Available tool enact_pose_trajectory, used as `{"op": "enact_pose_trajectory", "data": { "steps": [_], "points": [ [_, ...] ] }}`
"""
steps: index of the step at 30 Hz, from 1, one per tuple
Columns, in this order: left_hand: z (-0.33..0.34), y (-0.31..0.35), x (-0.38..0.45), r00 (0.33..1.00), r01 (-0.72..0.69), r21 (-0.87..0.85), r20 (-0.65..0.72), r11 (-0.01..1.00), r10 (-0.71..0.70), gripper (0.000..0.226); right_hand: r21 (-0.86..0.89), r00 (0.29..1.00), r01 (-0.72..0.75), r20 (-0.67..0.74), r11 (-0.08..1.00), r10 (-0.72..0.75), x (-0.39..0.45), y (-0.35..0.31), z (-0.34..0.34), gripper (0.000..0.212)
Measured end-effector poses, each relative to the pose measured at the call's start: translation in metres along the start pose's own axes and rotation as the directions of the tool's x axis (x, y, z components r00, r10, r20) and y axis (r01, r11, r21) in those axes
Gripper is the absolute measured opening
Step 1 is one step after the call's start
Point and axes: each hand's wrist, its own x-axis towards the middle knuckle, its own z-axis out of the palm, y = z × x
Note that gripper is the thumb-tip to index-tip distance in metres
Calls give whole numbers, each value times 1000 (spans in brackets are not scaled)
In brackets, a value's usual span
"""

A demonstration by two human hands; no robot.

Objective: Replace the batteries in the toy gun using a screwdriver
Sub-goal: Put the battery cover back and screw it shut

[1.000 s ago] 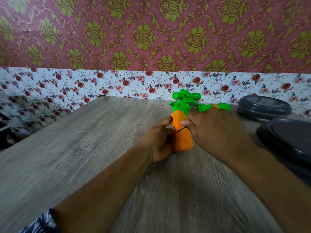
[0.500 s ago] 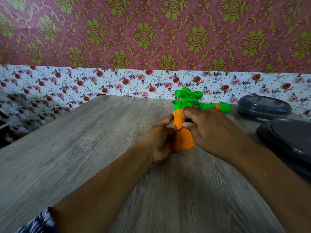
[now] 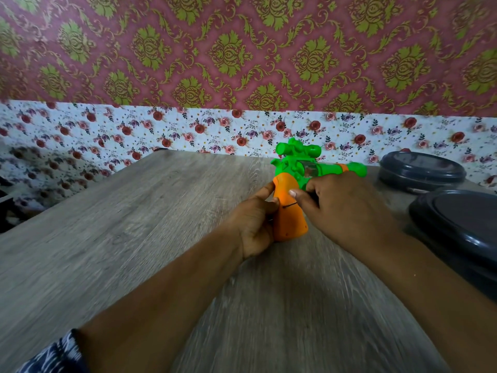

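On table (image 3: 134,238), orange-green toy gun (image 3: 291,211), both hands

Lighting's pretty soft and even, kinda dim indoor daylight, with no harsh shadows on the wooden table (image 3: 113,227) and just a faint sheen on the dark lids (image 3: 457,227) at the right. The wide-angle lens bends the wallpaper (image 3: 242,57) border and stretches both forearms near the bottom edge. Streaky blur smears the table grain around the edges, while the toy gun (image 3: 291,211) in the middle stays fairly sharp
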Motion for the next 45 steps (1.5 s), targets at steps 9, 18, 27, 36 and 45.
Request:
{"op": "enact_pose_trajectory", "data": {
  "steps": [9,18,27,36,45],
  "points": [
    [0,3,-3,1000,6,13,10,1000,-6,50,153,998,-12,62,988,2,-1,3,0,28],
    [4,2,-6,1000,2,23,12,1000,-2,51,209,989,141,1,968,-145,2,10,5,9],
    [7,1,-9,999,-28,28,47,999,26,49,158,978,179,-140,971,-157,3,9,12,18],
    [7,4,-10,1000,-18,-1,-3,1000,18,48,172,992,19,-128,985,3,-1,4,16,40],
    [9,8,-13,997,5,21,-73,1000,-3,48,794,934,-218,2,568,357,6,17,15,15]
  ]
}}
